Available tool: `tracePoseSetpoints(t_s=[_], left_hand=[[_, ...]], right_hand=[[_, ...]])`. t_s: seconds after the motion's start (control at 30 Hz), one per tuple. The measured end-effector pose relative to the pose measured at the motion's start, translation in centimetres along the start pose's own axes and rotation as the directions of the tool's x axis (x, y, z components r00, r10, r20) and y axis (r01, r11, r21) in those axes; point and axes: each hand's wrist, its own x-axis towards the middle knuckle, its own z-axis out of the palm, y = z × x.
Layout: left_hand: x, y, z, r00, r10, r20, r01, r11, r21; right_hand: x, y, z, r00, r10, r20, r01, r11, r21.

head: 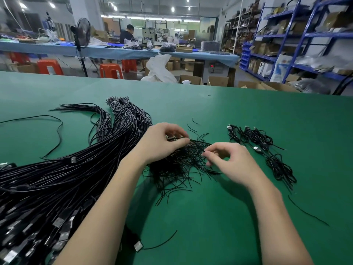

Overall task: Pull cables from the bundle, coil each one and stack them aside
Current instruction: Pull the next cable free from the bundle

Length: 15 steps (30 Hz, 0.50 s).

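Note:
A thick bundle of black USB cables (pixel 63 175) lies across the left of the green table (pixel 248 115), plugs toward me. Between my hands sits a loose heap of short black twist ties (pixel 177 167). My left hand (pixel 162 142) pinches a tie at the heap's top with thumb and forefinger. My right hand (pixel 227 161) hovers over the heap's right side, thumb and forefinger nipping a thin tie. Several coiled cables (pixel 267 148) lie in a row to the right.
A single loose cable (pixel 57 131) snakes at the far left. One USB plug (pixel 138 246) lies under my left forearm. Stray ties (pixel 307 211) lie at the right. Beyond the table's far edge stand stools, cartons, a fan, blue shelving and a seated person.

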Motion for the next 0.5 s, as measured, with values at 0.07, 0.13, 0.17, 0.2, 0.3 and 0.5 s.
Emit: tracePoseSetpoints(t_s=[0.07,0.13,0.17,0.2,0.3,0.5], left_hand=[[0.1,-0.4,0.2,0.977,-0.065,-0.205,0.095,0.986,0.140],[0.4,-0.6,-0.1,0.943,-0.213,-0.254,0.240,0.967,0.082],[0.6,-0.6,-0.3,0.934,-0.315,-0.166,0.312,0.949,-0.048],[0.7,-0.5,-0.5,0.921,-0.389,-0.001,0.380,0.899,-0.220],[0.4,0.3,-0.2,0.860,-0.249,0.446,0.489,0.655,-0.576],[0.8,2.3,0.9,0.945,-0.105,0.309,0.323,0.433,-0.841]], right_hand=[[0.2,-0.4,0.4,0.994,0.002,-0.106,0.014,0.989,0.145],[0.6,-1.2,0.8,0.969,0.041,-0.245,0.042,0.945,0.325],[0.8,-1.5,1.0,0.959,0.051,-0.280,0.063,0.923,0.381],[0.9,-2.0,1.3,0.958,0.043,-0.284,0.081,0.908,0.411],[0.8,-3.0,2.4,0.976,-0.054,-0.212,0.151,0.869,0.472],[0.7,-3.1,3.5,0.988,-0.097,0.119,0.041,0.912,0.408]])
